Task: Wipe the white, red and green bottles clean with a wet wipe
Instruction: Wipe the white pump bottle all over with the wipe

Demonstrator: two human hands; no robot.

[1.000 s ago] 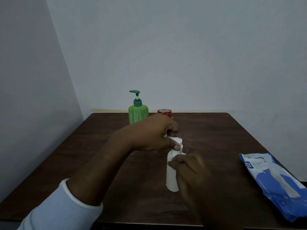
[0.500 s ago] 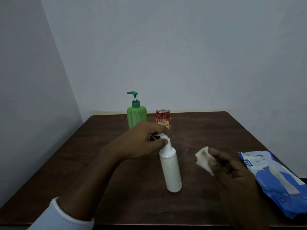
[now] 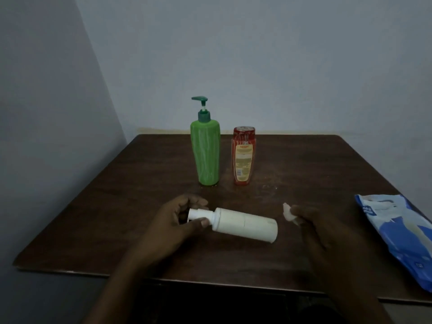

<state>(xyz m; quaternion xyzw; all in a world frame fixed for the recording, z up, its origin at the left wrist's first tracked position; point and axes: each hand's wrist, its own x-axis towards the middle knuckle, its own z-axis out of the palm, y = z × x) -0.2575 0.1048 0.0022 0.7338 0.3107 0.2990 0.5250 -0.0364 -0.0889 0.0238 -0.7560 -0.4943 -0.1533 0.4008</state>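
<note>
1. Left hand [image 3: 180,220] grips white bottle [image 3: 245,224] at its cap end, with thumb and fingers curled round the narrow white neck.
2. White bottle is tipped on its side, cap to the left and flat base to the right, over the near-middle of the table [image 3: 117,206]. Can't tell if the body touches the tabletop.
3. Right hand [image 3: 320,228] pinches a small crumpled wet wipe [image 3: 288,212] at the fingertips. The wipe is just right of the bottle's base and not touching it.
4. Green bottle [image 3: 207,155] with pump top stands upright, mid-table, farther back.
5. Red bottle [image 3: 243,157] stands upright just to the right of the green one, label facing the camera. There is a small gap between them.
6. All three bottles are opaque, so the fill level can't be told.
7. Blue-and-white wipes pack [image 3: 397,235] lies flat at the right edge of the table, well apart from the bottles. Its contents aren't visible.
</note>
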